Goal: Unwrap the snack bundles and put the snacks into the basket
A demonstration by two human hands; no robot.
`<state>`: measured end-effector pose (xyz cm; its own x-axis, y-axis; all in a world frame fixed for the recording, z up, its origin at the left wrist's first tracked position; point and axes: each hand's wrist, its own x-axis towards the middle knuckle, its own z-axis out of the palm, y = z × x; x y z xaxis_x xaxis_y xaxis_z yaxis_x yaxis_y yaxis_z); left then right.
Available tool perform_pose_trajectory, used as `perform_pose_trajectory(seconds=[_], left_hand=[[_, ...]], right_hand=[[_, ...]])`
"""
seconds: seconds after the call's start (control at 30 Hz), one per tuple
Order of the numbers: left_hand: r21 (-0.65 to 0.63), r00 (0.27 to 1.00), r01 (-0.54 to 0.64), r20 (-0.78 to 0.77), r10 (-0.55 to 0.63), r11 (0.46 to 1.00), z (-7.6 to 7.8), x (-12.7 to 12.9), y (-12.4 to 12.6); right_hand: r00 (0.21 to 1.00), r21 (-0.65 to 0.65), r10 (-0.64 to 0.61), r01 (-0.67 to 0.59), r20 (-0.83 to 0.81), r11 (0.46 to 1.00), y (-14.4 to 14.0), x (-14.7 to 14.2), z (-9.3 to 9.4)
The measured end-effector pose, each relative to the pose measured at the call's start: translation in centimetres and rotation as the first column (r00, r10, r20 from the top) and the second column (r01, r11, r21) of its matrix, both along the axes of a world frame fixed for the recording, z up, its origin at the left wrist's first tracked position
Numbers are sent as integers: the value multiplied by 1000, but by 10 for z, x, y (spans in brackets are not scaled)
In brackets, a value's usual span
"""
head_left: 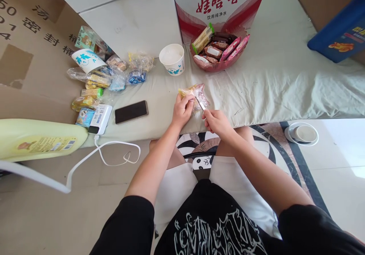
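Observation:
My left hand [182, 111] is closed on a crinkled clear plastic snack packet [200, 91] with some yellow on it, at the front of the cloth-covered surface. In my right hand [218, 122] is a slim knife [202, 104], pale along its body and dark towards the tip. Its tip meets the packet close to my left fingers; whether it has cut the film is too small to tell. Behind the packet stands a white paper cup [172, 59] with blue leaves. To its right is a pinkish ribbed bowl [209, 65] full of wrapped snack bars [213, 52].
A black phone [131, 112] lies left of my hands. Farther left are a white power bank [100, 120] with a cable, several snack packets [98, 79], a tipped paper cup [88, 60] and a yellow bottle [42, 140]. Boxes [128, 19] stand behind; a blue container [339, 30] is right.

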<state>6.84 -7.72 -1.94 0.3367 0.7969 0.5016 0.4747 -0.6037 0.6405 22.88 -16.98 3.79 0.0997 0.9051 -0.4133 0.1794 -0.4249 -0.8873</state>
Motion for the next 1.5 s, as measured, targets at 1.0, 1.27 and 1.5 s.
perform_pose_trajectory(seconds=[1.0,1.27,1.5], left_hand=[[-444,836,-152,418,354,883,7,-2,5],[-411,840,-388,211,500,825,10,-48,-1],[-363,974,-187,52,220,913,37,-52,11]], right_hand=[[821,664,-177,-289,542,689,13,20,-29],[709,686,-465,-37,531,726,13,71,-44],[752,679,-205,-398,626,617,13,32,-17]])
